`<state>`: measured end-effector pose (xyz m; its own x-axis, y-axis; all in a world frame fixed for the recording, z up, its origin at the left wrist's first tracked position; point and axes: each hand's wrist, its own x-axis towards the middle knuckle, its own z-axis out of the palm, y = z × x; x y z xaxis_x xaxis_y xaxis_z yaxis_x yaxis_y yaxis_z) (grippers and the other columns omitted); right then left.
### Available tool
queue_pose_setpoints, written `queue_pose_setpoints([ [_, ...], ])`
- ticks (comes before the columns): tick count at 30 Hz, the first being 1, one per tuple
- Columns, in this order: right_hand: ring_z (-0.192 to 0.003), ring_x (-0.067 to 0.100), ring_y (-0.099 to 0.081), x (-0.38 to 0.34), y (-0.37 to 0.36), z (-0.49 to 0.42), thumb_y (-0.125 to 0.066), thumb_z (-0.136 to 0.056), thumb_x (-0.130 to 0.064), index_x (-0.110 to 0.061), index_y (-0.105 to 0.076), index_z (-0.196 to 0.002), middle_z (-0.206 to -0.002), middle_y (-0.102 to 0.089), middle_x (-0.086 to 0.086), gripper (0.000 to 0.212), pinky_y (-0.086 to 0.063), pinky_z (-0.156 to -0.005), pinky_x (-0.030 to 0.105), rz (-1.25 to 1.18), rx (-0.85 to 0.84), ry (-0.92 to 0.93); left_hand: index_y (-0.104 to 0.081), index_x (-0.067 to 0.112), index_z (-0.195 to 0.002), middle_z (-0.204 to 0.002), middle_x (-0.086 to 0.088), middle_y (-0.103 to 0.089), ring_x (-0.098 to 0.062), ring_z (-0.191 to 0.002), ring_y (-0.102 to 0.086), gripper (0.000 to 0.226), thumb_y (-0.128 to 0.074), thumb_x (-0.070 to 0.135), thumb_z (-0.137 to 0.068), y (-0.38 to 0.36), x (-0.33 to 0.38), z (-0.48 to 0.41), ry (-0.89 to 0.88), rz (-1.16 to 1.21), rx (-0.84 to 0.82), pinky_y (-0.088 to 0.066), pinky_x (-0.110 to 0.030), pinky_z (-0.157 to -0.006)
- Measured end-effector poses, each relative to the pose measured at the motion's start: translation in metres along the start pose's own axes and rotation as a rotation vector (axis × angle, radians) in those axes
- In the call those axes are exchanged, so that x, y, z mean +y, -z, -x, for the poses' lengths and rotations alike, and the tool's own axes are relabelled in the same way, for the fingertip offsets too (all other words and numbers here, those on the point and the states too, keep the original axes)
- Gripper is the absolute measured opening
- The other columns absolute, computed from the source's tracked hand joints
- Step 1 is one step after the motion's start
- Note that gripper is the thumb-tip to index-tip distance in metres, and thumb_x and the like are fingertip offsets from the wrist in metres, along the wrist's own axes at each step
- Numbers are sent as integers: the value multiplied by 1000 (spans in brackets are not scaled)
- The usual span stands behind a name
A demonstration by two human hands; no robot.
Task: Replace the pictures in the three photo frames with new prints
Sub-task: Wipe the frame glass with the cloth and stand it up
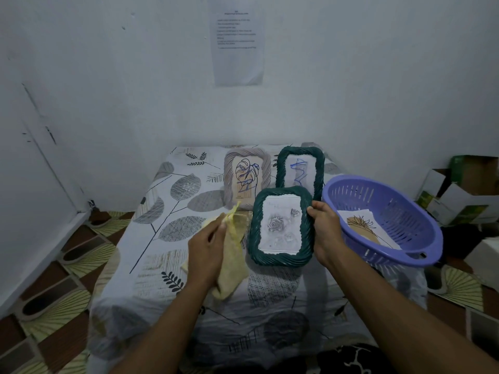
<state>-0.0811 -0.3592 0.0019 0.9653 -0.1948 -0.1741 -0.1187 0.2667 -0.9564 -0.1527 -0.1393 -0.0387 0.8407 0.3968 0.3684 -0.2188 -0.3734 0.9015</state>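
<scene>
My right hand [325, 233] grips the right edge of a dark green rope-rimmed frame [280, 259] that holds a grey rose print, tilted up off the table. My left hand [206, 248] is closed on a yellow cloth [233, 265] just left of that frame. Behind stand a beige frame [267, 163] with a leaf line drawing and a second green frame [282, 168] with a blue scribble, both leaning near the wall. A purple plastic basket [399, 201] at the right holds loose prints [361, 225].
The table wears a leaf-patterned cloth [172, 211]. A printed paper sheet [237, 47] hangs on the white wall. Cardboard boxes [464, 195] are stacked on the floor at the right. Patterned floor tiles [54, 306] surround the table.
</scene>
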Motion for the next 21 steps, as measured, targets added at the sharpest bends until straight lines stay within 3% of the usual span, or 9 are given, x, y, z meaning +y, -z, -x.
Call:
queue_pose_setpoints([
  [2,-82,29,-60,0,-1,0,-44,-98,-5,-1,-58,-116,-102,-66,17,23,-52,-74,40,-23,7,-8,-58,34,-126,-124,22,-57,13,-112,-54,34,-59,23,-94,-7,11,7,-157,-31,-153,-42,-10,-96],
  [4,-83,29,-60,-1,-2,1,-44,-98,-5,-1,-57,-116,-104,-65,18,23,-52,-75,40,-43,4,-18,-57,30,-128,-135,19,-48,1,-132,-42,35,-58,19,-95,-19,11,16,-403,-223,-353,-27,-19,-113],
  [6,-83,30,-61,-2,-2,2,-43,-99,-6,-2,-57,-115,-104,-66,18,22,-53,-76,41,-48,-17,-18,-59,21,-130,-144,12,-41,-11,-141,-29,35,-55,21,-96,-28,6,20,-582,-428,-478,-18,-30,-117],
  [11,-76,24,-63,-5,4,1,-44,-99,-5,-10,-61,-102,-91,-68,9,18,-53,-63,32,-55,-2,-9,-58,18,-132,-147,4,-44,-20,-141,-34,36,-51,26,-97,-24,-7,22,-797,-619,-537,-28,-42,-115],
  [15,-76,26,-63,-1,1,2,-43,-99,-5,-4,-60,-111,-97,-67,14,21,-53,-66,35,-69,-37,-22,-59,14,-131,-146,-1,-46,-27,-141,-35,37,-53,23,-95,-20,-6,9,-735,-707,-481,-33,-49,-112],
  [19,-76,24,-63,-4,-1,0,-44,-98,-5,-6,-60,-110,-96,-68,13,20,-53,-64,33,-56,-32,-13,-58,15,-132,-150,3,-41,-21,-143,-29,38,-49,26,-97,-18,-12,12,-808,-674,-609,-24,-44,-117],
  [21,-75,23,-62,-4,-1,-1,-43,-98,-5,-6,-60,-109,-93,-67,12,20,-52,-62,32,-57,-31,-12,-60,14,-129,-147,1,-44,-23,-140,-36,37,-53,23,-95,-15,-13,9,-800,-699,-537,-33,-46,-113],
])
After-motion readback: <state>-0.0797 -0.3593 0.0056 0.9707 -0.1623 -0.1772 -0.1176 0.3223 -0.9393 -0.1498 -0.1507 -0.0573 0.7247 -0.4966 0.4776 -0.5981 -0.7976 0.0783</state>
